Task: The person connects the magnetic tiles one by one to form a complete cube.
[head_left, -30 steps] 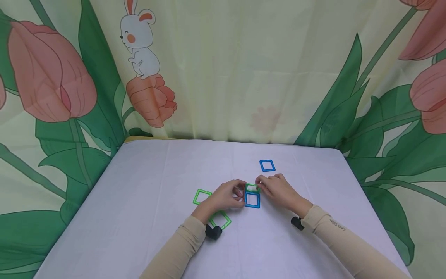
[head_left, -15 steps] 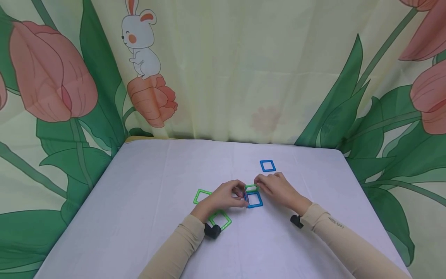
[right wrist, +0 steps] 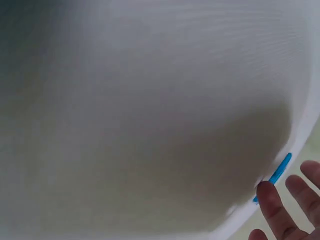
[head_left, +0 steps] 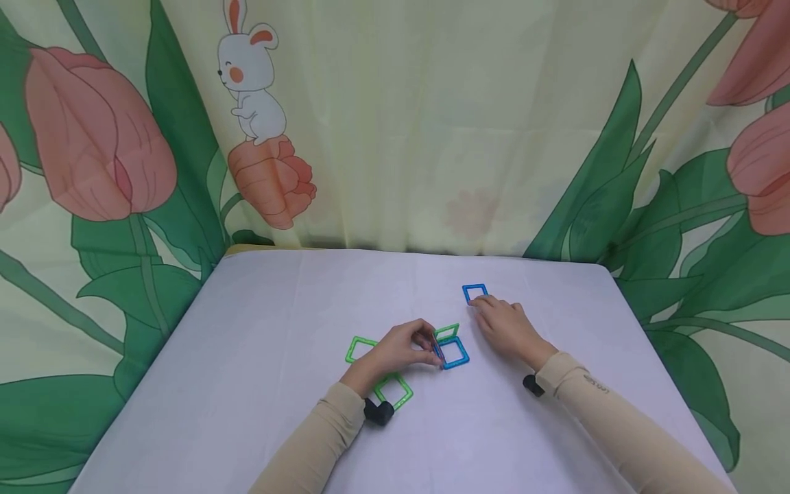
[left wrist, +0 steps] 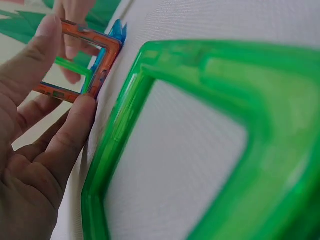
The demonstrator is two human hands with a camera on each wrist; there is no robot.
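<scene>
My left hand (head_left: 401,346) pinches an orange square magnetic tile (left wrist: 90,34), upright on its edge, between thumb and fingers. Flat on the table at its foot is a blue square magnetic tile (head_left: 457,363). A green magnetic tile (head_left: 447,327) stands tilted along the blue one's far edge. My right hand (head_left: 509,331) is over the near corner of a second blue tile (head_left: 474,285) farther back, its fingertips covering that corner. In the right wrist view its fingers reach out beside this blue tile (right wrist: 281,169); whether they touch it I cannot tell.
Two more green square tiles lie flat by my left forearm: one (head_left: 350,348) left of the hand, partly covered, and one (head_left: 406,396) below the wrist, large in the left wrist view. A white cloth covers the table (head_left: 259,329); a printed curtain (head_left: 395,137) hangs behind.
My right hand has let go of the green tile and moved back to the far blue tile. The near blue tile has turned slightly and shifted right. My left hand keeps its grip on the orange tile.
</scene>
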